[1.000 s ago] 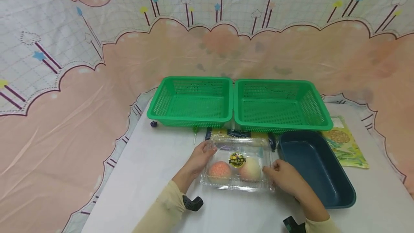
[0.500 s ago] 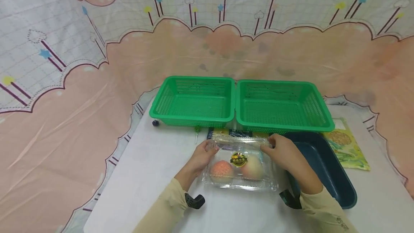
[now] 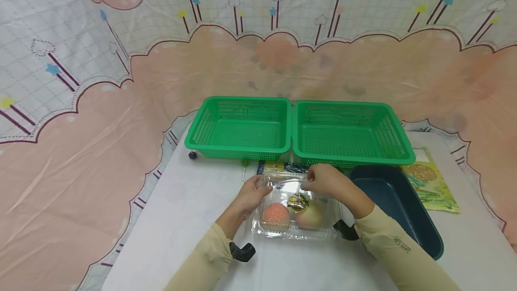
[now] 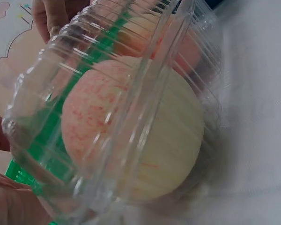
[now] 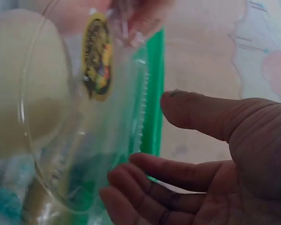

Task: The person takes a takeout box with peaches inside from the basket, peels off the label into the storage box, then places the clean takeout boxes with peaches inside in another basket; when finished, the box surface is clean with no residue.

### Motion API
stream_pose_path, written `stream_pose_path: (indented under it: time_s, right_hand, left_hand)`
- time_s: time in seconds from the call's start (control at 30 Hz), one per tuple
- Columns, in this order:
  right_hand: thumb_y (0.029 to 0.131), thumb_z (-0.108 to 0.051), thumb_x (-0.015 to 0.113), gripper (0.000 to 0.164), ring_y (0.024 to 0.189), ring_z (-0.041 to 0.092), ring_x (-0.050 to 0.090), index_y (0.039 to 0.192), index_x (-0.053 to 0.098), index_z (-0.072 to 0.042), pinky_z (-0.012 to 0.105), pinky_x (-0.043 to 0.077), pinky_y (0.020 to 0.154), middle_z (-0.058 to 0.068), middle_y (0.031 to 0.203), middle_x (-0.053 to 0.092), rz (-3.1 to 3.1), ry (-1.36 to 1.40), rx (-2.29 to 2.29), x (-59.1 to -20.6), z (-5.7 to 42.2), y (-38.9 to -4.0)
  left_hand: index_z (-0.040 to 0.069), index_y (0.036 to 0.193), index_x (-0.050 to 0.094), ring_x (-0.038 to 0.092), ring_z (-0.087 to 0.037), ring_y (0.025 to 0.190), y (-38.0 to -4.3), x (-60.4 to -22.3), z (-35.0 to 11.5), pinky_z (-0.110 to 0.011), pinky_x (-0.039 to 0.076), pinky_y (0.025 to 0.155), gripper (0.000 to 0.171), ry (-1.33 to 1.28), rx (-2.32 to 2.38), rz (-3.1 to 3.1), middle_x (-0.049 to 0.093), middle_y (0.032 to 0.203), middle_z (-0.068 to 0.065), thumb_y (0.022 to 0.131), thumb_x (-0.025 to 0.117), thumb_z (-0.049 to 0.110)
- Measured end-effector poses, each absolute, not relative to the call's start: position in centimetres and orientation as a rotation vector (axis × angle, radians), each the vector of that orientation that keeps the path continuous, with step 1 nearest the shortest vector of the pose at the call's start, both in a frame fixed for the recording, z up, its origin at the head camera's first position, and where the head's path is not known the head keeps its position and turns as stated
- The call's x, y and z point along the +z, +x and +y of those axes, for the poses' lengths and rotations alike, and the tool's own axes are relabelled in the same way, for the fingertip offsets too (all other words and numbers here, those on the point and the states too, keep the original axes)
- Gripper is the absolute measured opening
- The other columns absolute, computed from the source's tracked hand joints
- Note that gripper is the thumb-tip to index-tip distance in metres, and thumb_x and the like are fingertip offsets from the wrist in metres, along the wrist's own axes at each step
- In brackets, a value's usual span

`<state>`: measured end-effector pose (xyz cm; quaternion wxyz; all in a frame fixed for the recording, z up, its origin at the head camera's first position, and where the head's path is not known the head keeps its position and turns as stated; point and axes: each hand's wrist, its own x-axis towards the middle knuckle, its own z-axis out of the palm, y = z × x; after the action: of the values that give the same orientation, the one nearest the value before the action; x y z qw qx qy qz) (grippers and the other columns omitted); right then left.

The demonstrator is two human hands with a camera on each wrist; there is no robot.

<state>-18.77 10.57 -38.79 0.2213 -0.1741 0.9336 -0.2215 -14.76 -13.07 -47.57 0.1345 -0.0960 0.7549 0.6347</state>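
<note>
A clear plastic clamshell fruit box (image 3: 288,187) with a round label (image 3: 298,202) on its lid stands near the middle of the table. Inside it sit a pinkish peach (image 3: 276,214) on the left and a paler peach (image 3: 308,215) on the right. My left hand (image 3: 249,196) grips the box's back left corner, thumb on top. Over the box's far edge is my right hand (image 3: 329,182). In the right wrist view its thumb (image 5: 192,112) and fingers (image 5: 154,187) are apart beside the lid edge, with nothing pinched between them.
Two green baskets (image 3: 238,152) (image 3: 351,158) stand side by side behind. A dark blue tray (image 3: 404,210) is at the right, beside a yellow-green packet (image 3: 434,183). Behind the box lie a dark and yellow package (image 3: 274,166), a green-topped stick (image 3: 244,165) and a small dark object (image 3: 192,155).
My right hand has moved from the box's right side to its back right corner, then leftward along the far edge. My left hand keeps its grip, and the box stays put.
</note>
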Motion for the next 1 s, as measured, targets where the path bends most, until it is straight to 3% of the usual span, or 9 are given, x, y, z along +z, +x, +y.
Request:
stream_pose_path:
  time_s: [0.13, 0.33, 0.63, 1.0]
  right_hand:
    - [0.094, -0.026, 0.073, 0.032, 0.089, 0.022, 0.066, 0.112, 0.071, 0.000, 0.041, 0.057, 0.077, 0.010, 0.104, 0.073, 2.543, -0.542, -0.622, -39.1, 9.6, -18.8]
    - [0.092, -0.021, 0.077, 0.015, 0.072, 0.016, 0.059, 0.086, 0.071, -0.009, 0.030, 0.049, 0.062, 0.002, 0.082, 0.068, 2.462, -0.561, -0.614, -39.5, 8.8, -18.2]
    - [0.087, -0.012, 0.078, 0.016, 0.063, 0.013, 0.057, 0.072, 0.071, -0.012, 0.026, 0.045, 0.056, -0.003, 0.071, 0.065, 2.518, -0.610, -0.536, -40.1, 8.0, -17.4]
    - [0.078, 0.003, 0.070, 0.022, 0.062, 0.014, 0.051, 0.066, 0.060, -0.012, 0.022, 0.039, 0.054, -0.002, 0.066, 0.057, 2.523, -0.656, -0.553, -40.9, 7.4, -17.9]
  left_hand:
    - [-0.013, 0.157, 0.030, 0.027, -0.054, 0.152, -14.5, -47.1, -13.1, -0.065, 0.030, 0.123, 0.068, -0.285, 1.811, 2.206, 0.030, 0.162, -0.036, 0.102, 0.064, 0.011]
    - [-0.012, 0.156, 0.033, 0.029, -0.056, 0.150, -13.8, -46.9, -13.3, -0.067, 0.033, 0.121, 0.067, -0.311, 1.736, 2.223, 0.031, 0.161, -0.038, 0.101, 0.065, 0.011]
    - [-0.014, 0.153, 0.036, 0.034, -0.057, 0.147, -13.7, -46.7, -12.8, -0.068, 0.034, 0.120, 0.065, -0.331, 1.713, 2.273, 0.037, 0.156, -0.040, 0.100, 0.065, 0.010]
    - [-0.013, 0.154, 0.036, 0.042, -0.052, 0.145, -14.5, -47.4, -13.1, -0.062, 0.038, 0.120, 0.064, -0.328, 1.787, 2.187, 0.043, 0.154, -0.037, 0.101, 0.065, 0.009]
